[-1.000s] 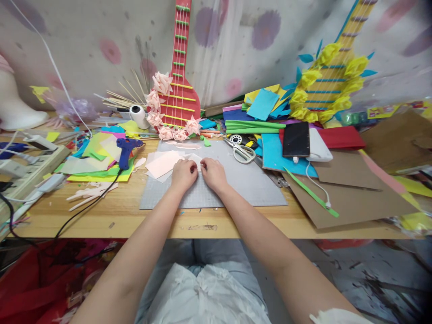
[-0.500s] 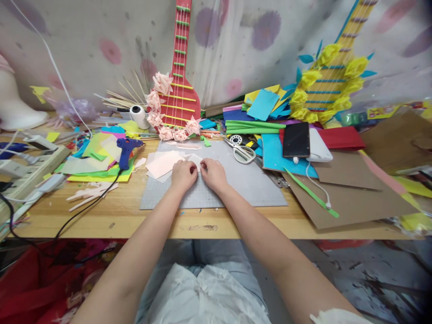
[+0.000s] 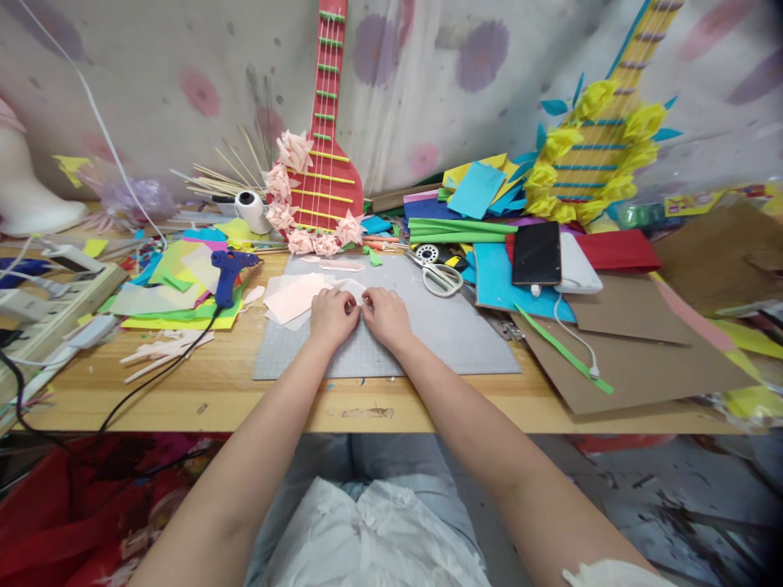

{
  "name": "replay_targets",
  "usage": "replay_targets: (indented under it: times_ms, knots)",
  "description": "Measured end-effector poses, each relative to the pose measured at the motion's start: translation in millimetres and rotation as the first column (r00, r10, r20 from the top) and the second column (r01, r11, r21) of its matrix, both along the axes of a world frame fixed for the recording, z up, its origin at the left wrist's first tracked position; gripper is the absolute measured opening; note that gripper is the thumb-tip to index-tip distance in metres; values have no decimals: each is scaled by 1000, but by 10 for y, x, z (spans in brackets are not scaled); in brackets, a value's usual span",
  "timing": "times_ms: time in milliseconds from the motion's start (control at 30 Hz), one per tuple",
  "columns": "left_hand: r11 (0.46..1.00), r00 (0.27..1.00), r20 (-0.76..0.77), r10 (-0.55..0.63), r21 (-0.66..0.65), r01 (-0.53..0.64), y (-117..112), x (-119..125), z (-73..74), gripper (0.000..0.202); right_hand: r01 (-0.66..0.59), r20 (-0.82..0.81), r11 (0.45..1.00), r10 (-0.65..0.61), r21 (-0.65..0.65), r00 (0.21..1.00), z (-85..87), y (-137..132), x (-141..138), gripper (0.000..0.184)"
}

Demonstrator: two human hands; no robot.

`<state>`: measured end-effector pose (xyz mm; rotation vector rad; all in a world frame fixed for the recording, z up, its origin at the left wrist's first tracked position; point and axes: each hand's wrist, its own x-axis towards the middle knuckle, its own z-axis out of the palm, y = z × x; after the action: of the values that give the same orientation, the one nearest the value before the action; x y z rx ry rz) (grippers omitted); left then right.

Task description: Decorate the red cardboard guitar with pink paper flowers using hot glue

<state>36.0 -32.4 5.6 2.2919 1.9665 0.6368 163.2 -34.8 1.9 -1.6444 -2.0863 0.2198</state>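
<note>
Lying between both hands [image 3: 360,316]: paper piece [image 3: 356,289]

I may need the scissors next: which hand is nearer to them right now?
Right. The right hand rests on the grey mat, with the scissors just up and to its right. The left hand sits farther away, on the right hand's far side.
</note>
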Motion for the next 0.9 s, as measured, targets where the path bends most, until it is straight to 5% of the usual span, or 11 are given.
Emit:
replay_targets:
  times_ms: [900]
  knots:
    - [999, 997, 68, 19, -31, -17, -2, -18, -40, 20, -34, -32, 999, 33, -32, 999, -56, 49, 28, 31]
